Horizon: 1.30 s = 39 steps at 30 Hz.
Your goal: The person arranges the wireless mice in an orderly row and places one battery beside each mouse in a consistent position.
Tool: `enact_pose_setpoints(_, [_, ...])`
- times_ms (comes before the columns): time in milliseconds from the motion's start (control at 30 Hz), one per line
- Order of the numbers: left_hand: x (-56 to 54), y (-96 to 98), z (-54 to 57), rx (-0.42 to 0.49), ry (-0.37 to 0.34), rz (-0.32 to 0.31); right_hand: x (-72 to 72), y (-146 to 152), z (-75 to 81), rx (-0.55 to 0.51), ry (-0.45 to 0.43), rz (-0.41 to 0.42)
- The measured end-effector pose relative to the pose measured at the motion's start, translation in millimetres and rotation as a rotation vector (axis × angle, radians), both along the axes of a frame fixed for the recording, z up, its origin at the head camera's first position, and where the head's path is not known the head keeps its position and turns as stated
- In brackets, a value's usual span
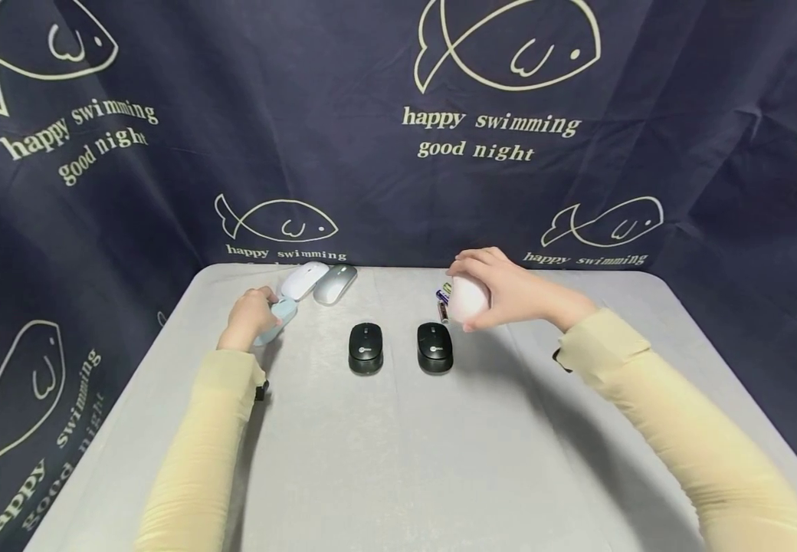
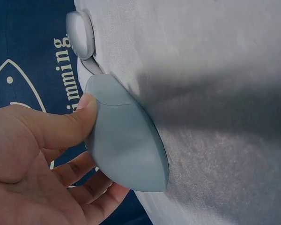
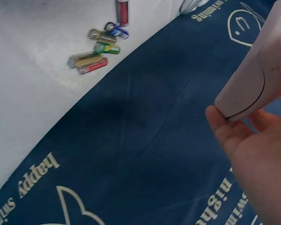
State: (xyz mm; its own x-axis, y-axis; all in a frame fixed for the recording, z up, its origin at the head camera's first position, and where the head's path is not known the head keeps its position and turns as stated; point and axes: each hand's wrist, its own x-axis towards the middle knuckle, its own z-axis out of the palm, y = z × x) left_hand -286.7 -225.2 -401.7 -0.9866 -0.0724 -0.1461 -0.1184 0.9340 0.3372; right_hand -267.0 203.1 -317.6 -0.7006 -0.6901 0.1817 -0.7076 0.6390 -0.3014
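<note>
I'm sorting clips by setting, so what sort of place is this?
Probably a makeshift tabletop work or filming corner, though the room beyond is hidden. Navy fish-print fabric hangs behind and beside a pale table, which bears computer mice and loose batteries.

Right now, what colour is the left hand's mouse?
The mouse is greyish blue, clearest in the left wrist view.

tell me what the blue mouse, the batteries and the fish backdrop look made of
Blue mouse: probably plastic, smooth and matte, with soft shading and a thin seam.
Batteries: likely metal in printed wrappers, from their coloured bands; finish blurred.
Fish backdrop: seemingly fabric, dull, hanging in creases.
</note>
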Motion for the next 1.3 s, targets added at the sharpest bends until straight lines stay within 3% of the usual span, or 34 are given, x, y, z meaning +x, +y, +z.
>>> enact_pose_setpoints(233, [1.3, -3.1, -2.8, 0.009, 0.0, -0.005, 4.0, 21, -13.0, -0.027, -0.016, 0.013])
enact_pose_setpoints(567, [-0.9, -2.7, -3.7, 0.009, 0.007, -0.016, 7.9, 52, -47.7, -0.035, -0.043, 0.041])
enact_pose_setpoints(933, [-2.4, -2.1, -2.5, 0.01, 0.004, -0.02, 7.0, 65, -84.3, -0.04, -0.078, 0.066])
enact_pose_setpoints(1300, [-2.2, -5.0, -1.8, 0.005, 0.009, -0.022, 2.4, 64, -99.1, -0.003, -0.122, 0.086])
